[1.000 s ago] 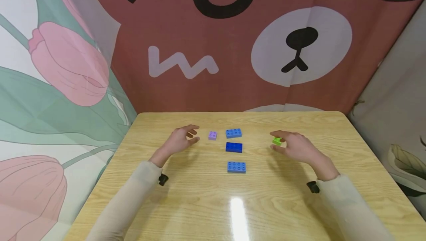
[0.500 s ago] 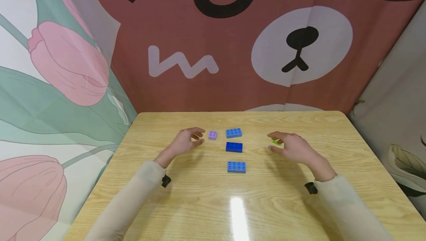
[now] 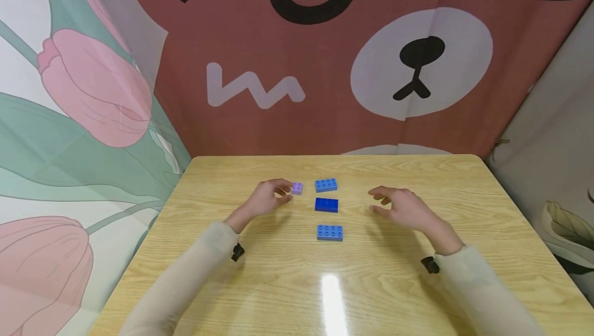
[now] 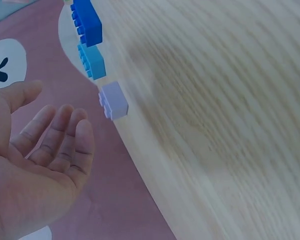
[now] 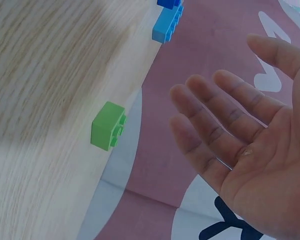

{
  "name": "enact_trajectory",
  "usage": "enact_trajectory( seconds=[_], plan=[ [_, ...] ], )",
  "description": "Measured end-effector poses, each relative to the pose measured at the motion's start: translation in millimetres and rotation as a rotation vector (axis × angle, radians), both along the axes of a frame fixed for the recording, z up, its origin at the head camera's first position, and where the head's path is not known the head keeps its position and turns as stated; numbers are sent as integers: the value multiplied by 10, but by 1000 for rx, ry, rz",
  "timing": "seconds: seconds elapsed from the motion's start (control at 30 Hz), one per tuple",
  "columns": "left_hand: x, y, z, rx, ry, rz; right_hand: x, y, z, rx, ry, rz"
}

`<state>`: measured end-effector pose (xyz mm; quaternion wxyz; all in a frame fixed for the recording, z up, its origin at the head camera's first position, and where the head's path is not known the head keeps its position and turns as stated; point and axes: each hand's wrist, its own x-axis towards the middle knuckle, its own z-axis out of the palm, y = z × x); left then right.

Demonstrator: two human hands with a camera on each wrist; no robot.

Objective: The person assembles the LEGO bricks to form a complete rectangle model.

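Note:
My left hand hovers over the table beside a small purple toy brick, its fingertips overlapping the brick's left edge in the head view. The left wrist view shows that palm holding nothing, fingers gently bent and apart from the purple brick. Over on the right, my right hand is held above the table with relaxed fingers and a bare palm. A lime green brick stands on the table near it in the right wrist view; in the head view the hand hides it.
Three longer blue bricks form a loose column between the hands: a lighter one at the back, a dark one in the middle, another lighter one in front. Behind the wooden table hangs a bear-print curtain.
My left hand has moved right, up to the purple brick. My right hand has drifted slightly left, and the green brick has gone from partly visible to hidden behind it. The bricks have stayed put.

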<state>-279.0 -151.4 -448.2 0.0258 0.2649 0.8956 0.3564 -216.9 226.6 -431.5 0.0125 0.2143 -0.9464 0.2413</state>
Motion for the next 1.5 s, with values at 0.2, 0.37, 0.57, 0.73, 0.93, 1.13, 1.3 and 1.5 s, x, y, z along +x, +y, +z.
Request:
enact_trajectory(
  seconds=[0.2,0.37,0.57,0.73,0.93,1.13,1.3,1.5],
  plan=[
    [-17,57,-27,-3,-10,-8,-9,-46,-38,-22,-17,13],
    [-28,108,-30,-12,-29,-4,-11,-75,-64,-36,-18,38],
    [-48,153,-58,-13,-28,2,-3,-112,-115,-64,-39,70],
    [-55,204,-75,6,-27,-5,7,-162,-147,-93,-68,75],
    [-32,254,-90,-4,-44,0,31,-256,-182,-91,-101,79],
    [-30,298,-122,-22,-43,-3,40,-333,-221,-118,-138,107],
    [-52,342,-147,-24,-48,-12,36,-385,-242,-138,-158,116],
    [-64,390,-142,-28,-72,-21,28,-428,-251,-151,-196,117]
  ],
)
